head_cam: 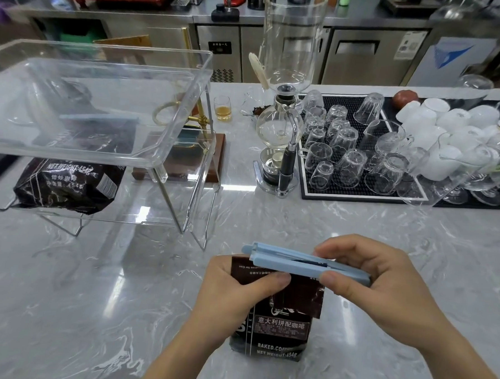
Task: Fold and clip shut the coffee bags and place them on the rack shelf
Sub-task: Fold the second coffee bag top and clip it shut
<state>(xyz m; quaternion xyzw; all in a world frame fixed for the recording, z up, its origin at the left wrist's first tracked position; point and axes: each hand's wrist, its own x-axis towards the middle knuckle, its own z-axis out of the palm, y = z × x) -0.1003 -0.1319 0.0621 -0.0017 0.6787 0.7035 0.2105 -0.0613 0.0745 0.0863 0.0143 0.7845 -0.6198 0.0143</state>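
A dark brown coffee bag point(279, 333) stands on the marble counter in front of me, its top folded down. My left hand point(231, 292) grips the folded top, thumb pressed across the fold. My right hand point(380, 286) pinches a long light-blue clip point(291, 261) by its right end, and the clip's jaws stand slightly apart over the bag's top edge. At the left, a clear acrylic rack point(187, 145) holds another dark coffee bag point(69, 185) on its lower shelf, with a blue clip point(99, 118) across its top. The rack's upper tray looks bare.
A glass siphon coffee maker point(285, 110) stands behind the bag. A black mat point(358, 195) with several upturned glasses and white cups fills the right. A small glass of amber liquid point(223, 108) and a wooden base point(215, 158) sit beside the rack.
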